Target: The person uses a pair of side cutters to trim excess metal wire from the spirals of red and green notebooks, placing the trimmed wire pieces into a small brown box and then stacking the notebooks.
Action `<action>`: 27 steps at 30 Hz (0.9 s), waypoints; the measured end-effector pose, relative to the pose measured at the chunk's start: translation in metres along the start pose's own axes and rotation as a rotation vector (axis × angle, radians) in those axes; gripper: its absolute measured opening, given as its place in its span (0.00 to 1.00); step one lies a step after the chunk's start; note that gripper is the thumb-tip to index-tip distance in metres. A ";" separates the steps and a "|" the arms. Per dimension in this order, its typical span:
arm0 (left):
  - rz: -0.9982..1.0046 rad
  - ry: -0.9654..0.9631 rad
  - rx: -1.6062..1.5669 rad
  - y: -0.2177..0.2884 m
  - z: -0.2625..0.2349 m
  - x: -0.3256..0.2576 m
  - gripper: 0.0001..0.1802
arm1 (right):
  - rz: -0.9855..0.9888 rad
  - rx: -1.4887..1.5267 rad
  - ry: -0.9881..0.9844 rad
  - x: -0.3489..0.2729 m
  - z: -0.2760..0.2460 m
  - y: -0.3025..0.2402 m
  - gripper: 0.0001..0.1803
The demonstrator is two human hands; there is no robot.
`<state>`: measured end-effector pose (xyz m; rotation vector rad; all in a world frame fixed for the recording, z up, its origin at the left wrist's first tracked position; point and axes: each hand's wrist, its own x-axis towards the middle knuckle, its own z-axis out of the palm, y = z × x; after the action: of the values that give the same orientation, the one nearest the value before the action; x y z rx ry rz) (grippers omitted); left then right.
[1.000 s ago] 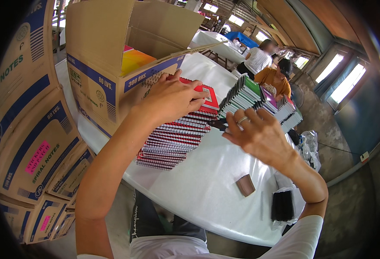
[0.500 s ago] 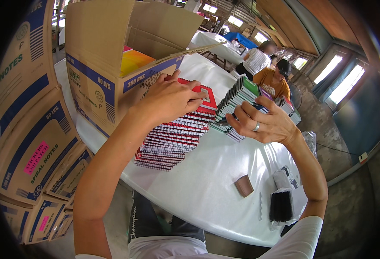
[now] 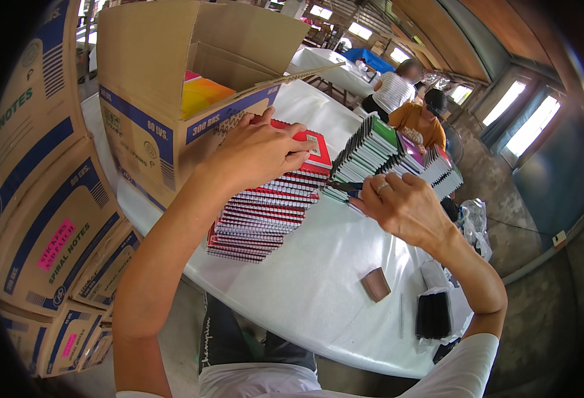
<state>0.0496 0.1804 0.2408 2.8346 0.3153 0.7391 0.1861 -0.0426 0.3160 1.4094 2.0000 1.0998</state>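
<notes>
resting our left hand (image 3: pixel 265 149) on top of the red notebook stack (image 3: pixel 262 222), we have its fingers spread wide over the uppermost cover, while our right hand (image 3: pixel 401 205), just right of that stack, has its fingers curled narrow around a dark hand tool (image 3: pixel 346 187). the tool's tip points at the stack's upper right corner; we cannot tell whether it touches a coil there. the stack stands on the white table (image 3: pixel 285 305), its spiral bindings facing us. close by on the stack's left, we have an open cardboard box (image 3: pixel 136 142); farther left of the stack, closed cartons (image 3: pixel 86 212) pile up. to the stack's right are green notebooks (image 3: pixel 365 149) and purple notebooks (image 3: pixel 411 152), with a person in an orange shirt (image 3: pixel 411 119) beyond. nearer us than the stack, off to its right, lie a brown block (image 3: pixel 375 284) and a black bundle (image 3: pixel 433 315) in plastic.
</notes>
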 end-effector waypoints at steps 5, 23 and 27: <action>0.011 -0.019 0.009 0.000 -0.001 0.001 0.21 | -0.056 -0.064 0.275 0.009 -0.020 0.017 0.17; -0.006 -0.015 -0.026 0.001 0.000 0.002 0.21 | -0.286 -0.367 0.267 0.003 0.010 0.020 0.20; -0.018 -0.032 -0.020 0.003 -0.003 0.002 0.21 | -0.332 -0.377 0.266 0.007 0.001 0.019 0.15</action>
<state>0.0501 0.1785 0.2445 2.8178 0.3269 0.6891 0.1951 -0.0331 0.3309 0.7430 1.9711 1.4669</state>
